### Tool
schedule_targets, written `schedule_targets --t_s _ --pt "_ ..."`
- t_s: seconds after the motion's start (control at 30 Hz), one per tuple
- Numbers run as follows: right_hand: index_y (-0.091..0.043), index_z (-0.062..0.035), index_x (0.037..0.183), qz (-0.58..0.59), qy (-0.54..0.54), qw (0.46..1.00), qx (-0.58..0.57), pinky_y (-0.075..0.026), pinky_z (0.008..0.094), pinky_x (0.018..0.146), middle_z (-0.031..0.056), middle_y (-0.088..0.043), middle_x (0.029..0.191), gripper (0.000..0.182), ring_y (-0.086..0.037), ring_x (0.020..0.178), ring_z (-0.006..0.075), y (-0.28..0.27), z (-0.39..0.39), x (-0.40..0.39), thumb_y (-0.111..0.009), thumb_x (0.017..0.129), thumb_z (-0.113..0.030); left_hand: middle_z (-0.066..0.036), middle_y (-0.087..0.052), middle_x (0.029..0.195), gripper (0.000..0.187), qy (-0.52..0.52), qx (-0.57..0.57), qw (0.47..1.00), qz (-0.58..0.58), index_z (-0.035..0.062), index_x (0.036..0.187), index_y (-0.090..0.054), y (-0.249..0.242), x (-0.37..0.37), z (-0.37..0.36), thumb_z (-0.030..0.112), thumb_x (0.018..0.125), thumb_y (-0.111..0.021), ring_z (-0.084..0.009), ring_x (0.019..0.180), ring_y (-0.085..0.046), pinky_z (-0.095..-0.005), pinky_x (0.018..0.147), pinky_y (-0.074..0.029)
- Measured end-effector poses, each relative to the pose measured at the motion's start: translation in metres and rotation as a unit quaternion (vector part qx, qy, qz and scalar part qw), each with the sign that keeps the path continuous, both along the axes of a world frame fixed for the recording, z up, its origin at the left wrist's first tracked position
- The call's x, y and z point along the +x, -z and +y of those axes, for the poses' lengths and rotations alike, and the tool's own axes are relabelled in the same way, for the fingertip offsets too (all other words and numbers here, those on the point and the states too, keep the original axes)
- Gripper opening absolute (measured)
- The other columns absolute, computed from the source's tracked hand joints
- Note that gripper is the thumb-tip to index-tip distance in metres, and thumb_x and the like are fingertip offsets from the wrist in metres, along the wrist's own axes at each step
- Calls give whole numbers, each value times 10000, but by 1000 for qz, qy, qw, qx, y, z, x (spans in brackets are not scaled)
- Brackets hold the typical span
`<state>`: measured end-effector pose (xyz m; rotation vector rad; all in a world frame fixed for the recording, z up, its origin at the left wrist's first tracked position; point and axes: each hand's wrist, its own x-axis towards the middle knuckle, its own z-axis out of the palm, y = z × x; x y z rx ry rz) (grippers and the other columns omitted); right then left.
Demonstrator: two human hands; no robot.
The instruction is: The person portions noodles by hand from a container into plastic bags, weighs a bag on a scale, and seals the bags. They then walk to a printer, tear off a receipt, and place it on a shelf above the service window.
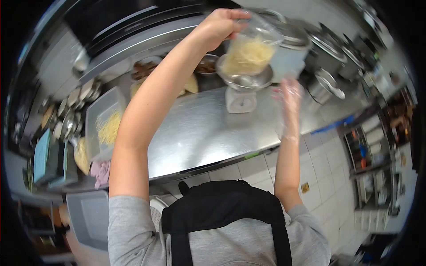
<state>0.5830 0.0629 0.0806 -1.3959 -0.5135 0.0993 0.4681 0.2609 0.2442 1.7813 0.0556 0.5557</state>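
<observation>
My left hand (219, 24) is raised and pinches the top of a clear plastic bag of pale noodles (248, 53). The bag hangs just over a metal bowl (246, 80) that sits on a small white kitchen scale (241, 103). My right hand (289, 95) wears a thin clear glove. It hovers just right of the scale with its fingers spread, blurred, and holds nothing. Both arms reach out over a steel counter (199, 133).
A clear tub with more noodles (104, 124) stands at the counter's left end, with a pink cloth (102, 170) near it. Metal bowls of ingredients (206, 64) sit behind the scale. Pots and lids (326, 84) crowd the right. A grey bin (88, 217) stands below left.
</observation>
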Motion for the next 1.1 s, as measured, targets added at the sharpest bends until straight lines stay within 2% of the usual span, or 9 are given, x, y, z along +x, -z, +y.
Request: schedule_targets --t_s 0.07,0.1,0.17,0.33,0.4,0.53,0.87,0.97,1.1 --pt "-454 1 1177 -103 72 990 63 -494 258 616 124 -546 1116 461 -601 769 159 -3 -9 -6 -569 849 -302 -198 -554 1096 620 65 -81 993 -50 -85 1279 -348 -26 -42 14 -159 674 -458 -106 863 -574 -167 476 -368" --pt "-538 -8 1031 -133 106 979 110 -467 239 571 101 -597 946 284 -565 668 123 -20 -13 -32 -564 848 -223 -207 -487 1216 619 39 -87 995 -13 -85 1283 -335 -40 -69 18 -165 682 -461 -146 1139 -469 -166 469 -365" --pt "-571 -11 907 -117 -4 976 183 -435 231 518 80 -599 782 150 -536 602 113 -10 -15 -41 -570 838 -144 -199 -473 1226 634 41 -74 995 -44 -80 1302 -298 -64 -136 18 -163 695 -461 -170 1222 -392 -164 477 -376" --pt "-566 -13 823 -73 -322 944 -2 -423 225 506 64 -576 707 84 -503 553 98 -13 73 -114 -581 816 -96 -210 -484 1192 607 -19 -54 997 -59 -77 1286 -328 -76 -287 25 -118 698 -474 -195 1228 -389 -204 548 -446" --pt "-566 -2 832 -48 -456 889 2 -431 229 513 55 -572 694 81 -502 546 100 -2 131 -144 -579 803 -77 -122 -447 1296 620 -160 109 980 46 -45 1213 -463 -63 -339 35 -83 596 -414 -219 1222 -409 -151 576 -444" --pt "-584 0 851 -86 -601 791 -77 -451 246 541 42 -581 707 130 -557 634 110 21 255 -226 -605 770 -100 -135 -414 1322 747 -348 76 915 192 -50 1265 -400 -26 -424 34 -89 520 -358 -198 1253 -362 -152 443 -416" --pt "-622 -46 910 -571 -465 659 -153 -479 398 740 175 -616 937 190 -599 852 345 92 439 -427 -544 752 -119 -109 -367 1361 713 -463 -104 875 97 -106 1245 -381 5 -556 71 -121 533 -359 -226 1273 -334 -140 438 -374" --pt "-618 -58 910 -661 -446 521 -304 -482 375 726 175 -618 913 185 -604 829 321 106 459 -438 -522 753 -71 -173 -367 1345 680 -433 -131 888 85 -107 1251 -366 17 -573 87 -142 573 -390 -237 1276 -324 -157 466 -401" --pt "-594 -41 866 -517 -606 556 -238 -481 333 683 135 -631 864 103 -603 802 211 14 472 -433 -542 777 -45 -196 -317 1367 688 -385 -182 900 91 -117 1271 -320 36 -589 112 -151 587 -387 -263 1290 -289 -161 481 -425"
